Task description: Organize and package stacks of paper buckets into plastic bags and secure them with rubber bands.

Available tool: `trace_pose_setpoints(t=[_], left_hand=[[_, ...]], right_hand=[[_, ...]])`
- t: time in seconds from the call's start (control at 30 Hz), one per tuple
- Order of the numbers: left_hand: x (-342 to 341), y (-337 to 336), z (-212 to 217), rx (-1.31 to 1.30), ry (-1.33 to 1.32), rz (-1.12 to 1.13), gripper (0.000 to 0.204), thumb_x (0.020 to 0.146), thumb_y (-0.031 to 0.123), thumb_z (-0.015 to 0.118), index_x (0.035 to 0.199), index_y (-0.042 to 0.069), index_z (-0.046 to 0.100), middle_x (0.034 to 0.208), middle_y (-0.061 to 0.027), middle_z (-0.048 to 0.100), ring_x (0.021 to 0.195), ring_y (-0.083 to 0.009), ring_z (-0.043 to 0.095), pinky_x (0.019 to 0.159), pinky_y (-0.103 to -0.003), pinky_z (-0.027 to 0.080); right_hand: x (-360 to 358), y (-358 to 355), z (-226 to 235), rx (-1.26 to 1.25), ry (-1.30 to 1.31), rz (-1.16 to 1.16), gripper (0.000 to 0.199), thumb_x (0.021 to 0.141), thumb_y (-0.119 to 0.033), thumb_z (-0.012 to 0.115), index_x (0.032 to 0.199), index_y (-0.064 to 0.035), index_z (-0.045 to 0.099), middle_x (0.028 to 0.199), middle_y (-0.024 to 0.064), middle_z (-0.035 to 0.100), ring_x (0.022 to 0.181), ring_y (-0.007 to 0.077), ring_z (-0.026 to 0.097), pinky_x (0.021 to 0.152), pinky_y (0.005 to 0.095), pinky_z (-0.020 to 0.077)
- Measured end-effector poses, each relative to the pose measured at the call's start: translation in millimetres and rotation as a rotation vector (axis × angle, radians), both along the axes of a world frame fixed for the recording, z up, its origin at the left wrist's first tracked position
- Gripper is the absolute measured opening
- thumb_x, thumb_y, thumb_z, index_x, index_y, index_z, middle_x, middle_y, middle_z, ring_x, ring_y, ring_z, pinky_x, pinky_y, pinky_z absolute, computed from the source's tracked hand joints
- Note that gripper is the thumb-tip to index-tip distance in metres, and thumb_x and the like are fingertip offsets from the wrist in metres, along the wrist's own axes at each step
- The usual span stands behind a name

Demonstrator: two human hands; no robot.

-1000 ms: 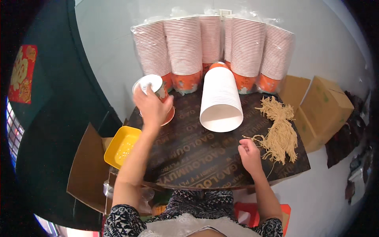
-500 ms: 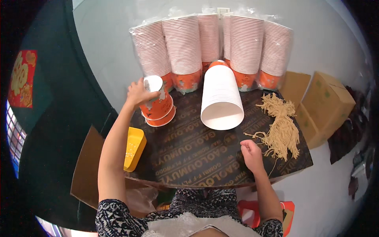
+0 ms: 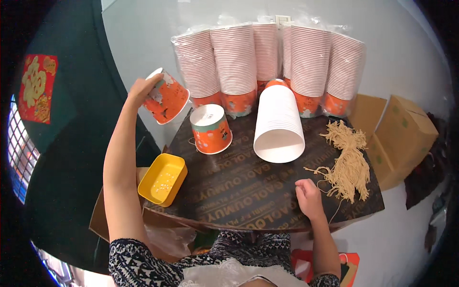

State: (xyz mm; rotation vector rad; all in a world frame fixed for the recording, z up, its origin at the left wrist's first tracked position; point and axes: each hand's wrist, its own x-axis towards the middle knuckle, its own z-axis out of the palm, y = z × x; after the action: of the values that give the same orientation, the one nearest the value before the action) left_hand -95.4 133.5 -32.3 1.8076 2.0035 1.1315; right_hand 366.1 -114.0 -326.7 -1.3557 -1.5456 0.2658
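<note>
In my left hand (image 3: 142, 90) is an orange paper cup (image 3: 168, 100) with a white rim, lifted and tilted past the table's left edge. My fingers grip it at its base, and its rim faces down and to the right. Another orange paper cup (image 3: 212, 136) stands upside down on the dark table, with a thin string at its left side. My right hand (image 3: 310, 197) is closed above the front right of the table; what its fingers hold, if anything, is hidden. Near it lies a bundle of tan strings (image 3: 351, 165), with one strand trailing past my wrist.
Midway across the table (image 3: 229, 191) a nested stack of cups (image 3: 278, 119) lies with its white mouth toward me. Behind it stand several tall plastic-wrapped cup stacks (image 3: 234, 62). A yellow tray (image 3: 178, 184) with small white bits sits front left. Right of the table is a cardboard box (image 3: 406, 138).
My left hand has lifted the upper cup off the other upside-down one and carried it left, tilting it. The lower cup now shows whole. My right hand stays closed in place.
</note>
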Motion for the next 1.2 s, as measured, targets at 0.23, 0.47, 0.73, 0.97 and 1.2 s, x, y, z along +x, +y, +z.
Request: trace_pose_setpoints(t=[0.23,0.47,0.73,0.97,1.2], left_hand=[[36.8,-5.6,-22.0,0.098,0.357,0.541,0.087,0.068,0.073,0.061,0.111,-0.003,0.068,0.105,-0.0217,0.068,0.102,-0.0335,0.065,0.088,-0.041,0.047],[36.8,29.8,-46.8,-0.074,0.005,-0.052,0.082,0.069,0.072,0.062,0.089,-0.006,0.072,0.085,-0.0209,0.069,0.082,-0.0279,0.068,0.072,-0.038,0.05],[126.1,12.0,-71.3,-0.203,0.396,0.121,0.095,0.062,0.076,0.063,0.121,0.002,0.063,0.113,-0.0201,0.067,0.107,-0.0342,0.064,0.091,-0.045,0.049],[148.3,-5.1,-133.2,-0.19,0.604,0.217,0.105,0.062,0.076,0.065,0.129,-0.004,0.052,0.133,-0.0268,0.05,0.124,-0.0397,0.047,0.102,-0.057,0.033],[204.1,-51.9,-208.8,0.668,0.174,-0.332,0.022,0.075,0.009,0.073,0.082,0.0,0.055,0.079,-0.0123,0.054,0.077,-0.0291,0.056,0.071,-0.039,0.046]], right_hand=[[2.0,-1.6,0.1,0.07,-0.151,0.015,0.009,0.083,-0.002,0.061,0.092,0.0003,0.061,0.081,0.0134,0.059,0.071,0.027,0.062,0.064,0.0341,0.0492],[-6.1,-0.8,4.6,0.08,-0.168,0.035,0.008,0.082,-0.002,0.061,0.089,-0.0006,0.062,0.079,0.0137,0.059,0.073,0.0308,0.061,0.066,0.0374,0.0487],[-3.6,-1.1,5.7,0.068,-0.196,0.028,0.007,0.082,-0.003,0.062,0.088,-0.0013,0.062,0.08,0.0134,0.06,0.077,0.0318,0.06,0.069,0.0385,0.0489],[-5.1,-1.3,3.0,0.051,-0.198,0.058,0.01,0.084,-0.007,0.062,0.093,-0.0031,0.06,0.087,0.0147,0.062,0.083,0.0336,0.062,0.072,0.0416,0.0497],[-0.3,33.5,30.9,0.105,-0.007,-0.087,0.017,0.083,-0.005,0.065,0.097,-0.0009,0.055,0.085,0.0136,0.057,0.072,0.0277,0.061,0.066,0.0372,0.0491]])
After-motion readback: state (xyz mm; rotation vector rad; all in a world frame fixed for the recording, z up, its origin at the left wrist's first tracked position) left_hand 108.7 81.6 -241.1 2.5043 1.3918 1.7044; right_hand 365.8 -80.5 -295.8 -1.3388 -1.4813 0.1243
